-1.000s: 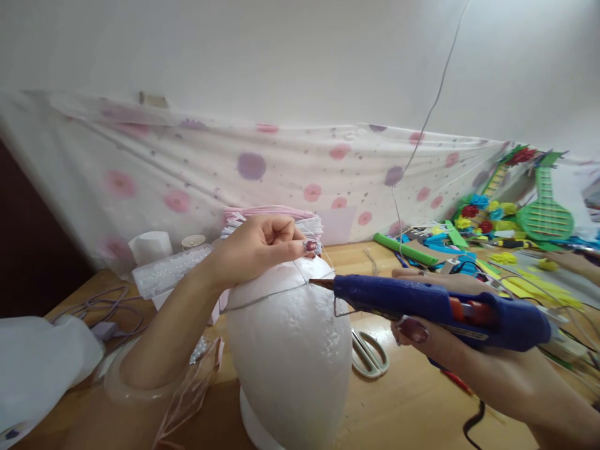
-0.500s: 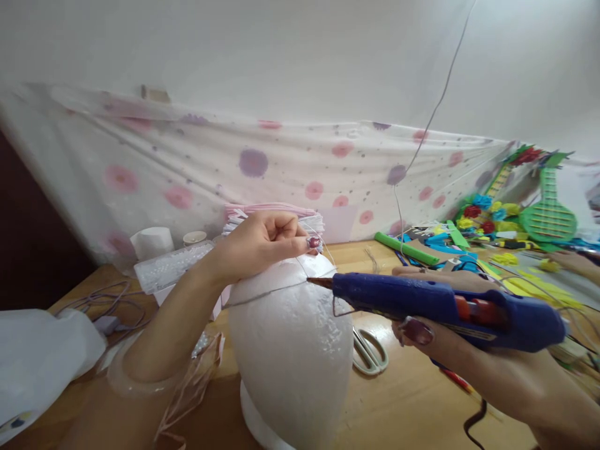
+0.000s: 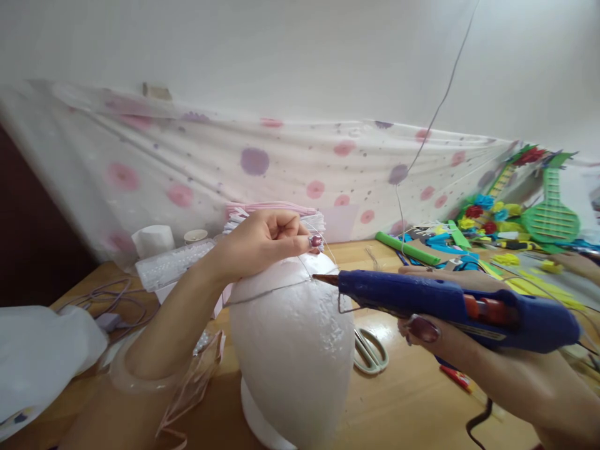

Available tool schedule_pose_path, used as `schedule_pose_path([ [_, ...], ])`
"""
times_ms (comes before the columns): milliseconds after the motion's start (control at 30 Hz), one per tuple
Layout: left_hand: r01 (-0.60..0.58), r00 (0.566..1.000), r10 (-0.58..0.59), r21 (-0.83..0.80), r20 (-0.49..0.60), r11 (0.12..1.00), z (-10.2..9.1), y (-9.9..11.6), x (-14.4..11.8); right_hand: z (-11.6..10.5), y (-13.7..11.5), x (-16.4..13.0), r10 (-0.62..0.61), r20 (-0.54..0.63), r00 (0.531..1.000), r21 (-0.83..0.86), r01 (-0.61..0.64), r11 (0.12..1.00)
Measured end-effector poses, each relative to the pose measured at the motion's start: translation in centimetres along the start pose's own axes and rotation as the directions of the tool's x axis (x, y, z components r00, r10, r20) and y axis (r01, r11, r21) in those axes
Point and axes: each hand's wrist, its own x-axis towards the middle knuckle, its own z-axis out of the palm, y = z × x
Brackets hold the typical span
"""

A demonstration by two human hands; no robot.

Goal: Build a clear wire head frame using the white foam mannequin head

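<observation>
- The spotted sheet (image 3: 290, 156) hangs on the wall along the back edge of the desk.
- The wooden desk (image 3: 398, 406) spreads below it, its back left corner showing beyond some coiled cable.
- The white foam form (image 3: 290, 356), egg-shaped, stands in the middle of the desk, well forward of the back edge, tilting a little.
- The blue glue gun (image 3: 403, 290) is held nearly level over the desk to the right of the form, nozzle towards the crown.
- The right hand (image 3: 506, 369) comes in from the lower right, thumb along the gun's near side, the other fingers wrapped round behind it, so the grip is closed.
- The left hand (image 3: 265, 240) reaches up from the lower left, wrist bent over the crown, fingers curled, thumb and forefinger pinched on a silver strand (image 3: 304, 266).
- The scissors (image 3: 371, 352) lie on the desk just right of the form, handles towards me.
- The grey wire (image 3: 267, 292) runs across the form's upper side and meets the strand near the crown.
- The copper-coloured nozzle (image 3: 325, 279) has drawn slightly right of that meeting point; half a second ago its tip was against it. The left hand's pinch looks unchanged.
</observation>
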Motion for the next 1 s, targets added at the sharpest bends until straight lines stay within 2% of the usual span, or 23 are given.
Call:
schedule_pose_path([
  [167, 0.002, 1.000, -0.002, 0.003, 0.003, 1.000, 0.0, 0.0, 0.0, 0.1, 0.1, 0.1, 0.014, 0.091, 0.996, 0.115, -0.024, 0.993],
  [367, 0.008, 1.000, -0.008, 0.019, -0.007, 1.000, 0.0, 0.0, 0.0, 0.1, 0.6, 0.0, -0.002, 0.078, 0.997, 0.103, -0.007, 0.995],
  [433, 0.006, 1.000, -0.006, 0.027, -0.009, 1.000, 0.0, -0.1, 0.0, 0.2, 0.7, -0.2, 0.040, 0.090, 0.995, 0.108, -0.050, 0.993],
  [567, 0.007, 1.000, -0.006, 0.041, -0.010, 0.999, -0.1, -0.2, 0.0, 0.9, 0.6, -1.0, 0.201, -0.021, 0.979, 0.112, -0.197, 0.974],
  [633, 0.010, 1.000, -0.010, 0.046, -0.012, 0.999, -0.1, -0.3, 0.0, 0.9, 0.8, -1.3, 0.214, -0.071, 0.974, 0.094, -0.208, 0.974],
  [700, 0.010, 1.000, -0.010, 0.046, -0.013, 0.999, -0.1, -0.3, 0.0, 0.7, 1.3, -1.5, 0.158, -0.059, 0.986, 0.063, -0.154, 0.986],
  [833, 0.003, 1.000, -0.003, 0.035, -0.012, 0.999, -0.1, -0.3, 0.0, 0.1, 2.0, -1.5, -0.045, -0.006, 0.999, -0.070, 0.044, 0.997],
  [933, 0.007, 1.000, -0.007, 0.026, -0.004, 1.000, 0.0, -0.2, -0.1, 0.1, 1.5, -1.4, -0.104, -0.037, 0.994, -0.136, 0.098, 0.986],
  [1000, 0.012, 1.000, -0.012, 0.025, 0.001, 1.000, 0.0, -0.1, -0.1, 0.2, 0.8, -1.2, -0.121, -0.010, 0.993, -0.148, 0.119, 0.982],
])
